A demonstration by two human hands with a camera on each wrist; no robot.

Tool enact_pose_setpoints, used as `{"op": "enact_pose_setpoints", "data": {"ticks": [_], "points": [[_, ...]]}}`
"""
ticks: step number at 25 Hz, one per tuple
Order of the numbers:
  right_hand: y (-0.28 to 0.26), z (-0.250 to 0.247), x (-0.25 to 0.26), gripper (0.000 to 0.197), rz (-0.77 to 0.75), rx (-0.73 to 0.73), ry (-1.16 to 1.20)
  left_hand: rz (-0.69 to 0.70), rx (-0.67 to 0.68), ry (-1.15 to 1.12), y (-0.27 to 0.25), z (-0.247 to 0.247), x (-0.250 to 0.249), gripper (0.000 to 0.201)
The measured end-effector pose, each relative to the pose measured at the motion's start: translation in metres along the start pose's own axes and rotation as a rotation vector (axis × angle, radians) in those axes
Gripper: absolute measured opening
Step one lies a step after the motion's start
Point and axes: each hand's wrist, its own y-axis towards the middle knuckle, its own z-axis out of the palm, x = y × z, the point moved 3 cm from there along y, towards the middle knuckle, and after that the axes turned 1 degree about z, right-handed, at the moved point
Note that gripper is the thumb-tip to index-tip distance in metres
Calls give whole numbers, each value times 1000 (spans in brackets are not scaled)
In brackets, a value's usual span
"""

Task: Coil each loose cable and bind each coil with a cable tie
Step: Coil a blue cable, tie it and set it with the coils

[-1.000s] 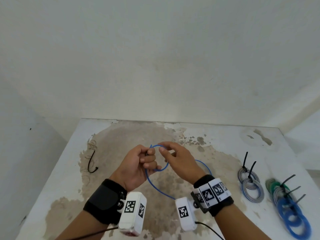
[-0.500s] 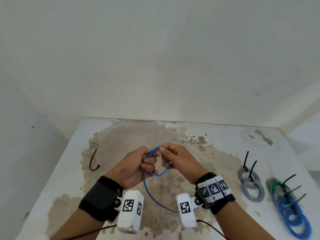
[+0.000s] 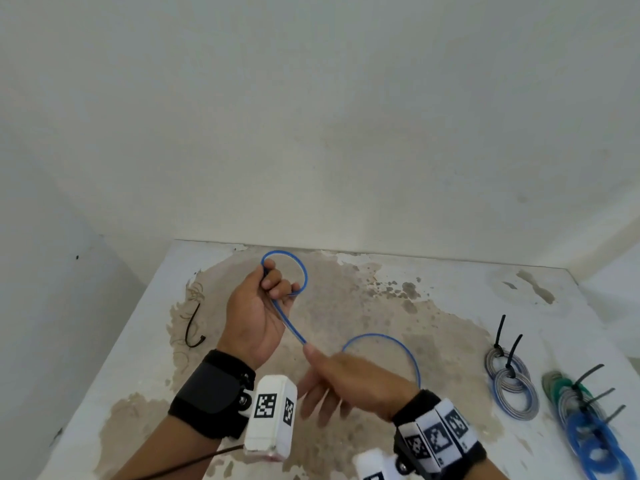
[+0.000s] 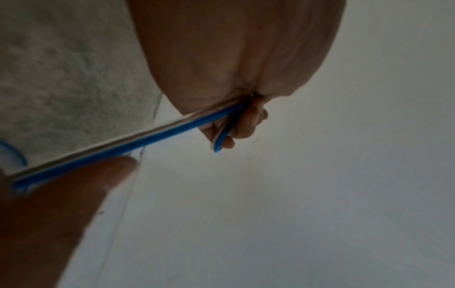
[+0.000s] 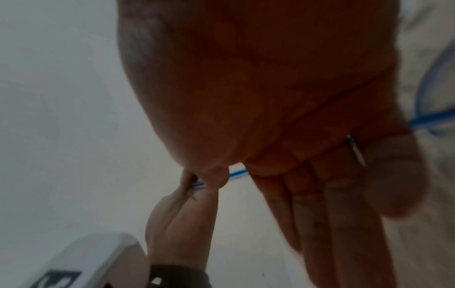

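A thin blue cable (image 3: 291, 323) is held in the air over the stained white table (image 3: 433, 278). My left hand (image 3: 277, 282) is raised at the centre left, and its curled fingers grip one small loop of the cable (image 4: 123, 144). From there the cable runs straight down to my right hand (image 3: 332, 368), nearer me. The right thumb (image 5: 393, 175) pinches the cable (image 5: 354, 150) against the forefinger while the other fingers point straight out. Behind the right hand the rest of the cable arcs over the table.
A loose black cable tie (image 3: 192, 327) lies near the table's left edge. Bound coils with black ties lie at the right: a grey and blue one (image 3: 512, 389), and green, grey and blue ones (image 3: 588, 431) by the right edge. A white wall rises behind the table.
The hands were together at the loop. My left hand has since lifted the loop up and away, and my right hand has slid down the cable towards me.
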Motion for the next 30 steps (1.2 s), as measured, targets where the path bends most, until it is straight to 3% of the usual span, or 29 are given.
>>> {"op": "enact_pose_setpoints", "data": {"ticks": [1,4,5,6,8,11,14,17,23,28,30], "points": [[4,5,-2,52,42,41,155,21,8,-15,1,0,-1,28],[20,-9,2,28,-20,-315,1016,17,8,23,-3,1,6,26],[23,-17,4,25,-53,-420,1168,-10,3,47,-7,0,9,26],[24,-25,6,26,-78,-478,1179,-47,0,63,-10,-1,12,26],[21,-36,5,29,-80,-516,917,-130,-4,69,-13,-1,17,24],[13,-39,3,29,-10,-443,375,-250,-16,109,-17,1,22,24],[4,-46,7,33,-36,-465,138,-364,-23,315,-23,-1,33,30],[-3,-55,8,31,-110,-478,57,-421,-8,502,-27,0,43,30],[-11,-62,1,32,-224,-325,77,-428,80,789,-29,15,49,33],[-23,-68,2,29,-270,-207,-61,-447,78,978,-29,26,48,61],[-25,-70,1,32,-290,-227,-75,-415,77,1074,-28,31,51,61]]}}
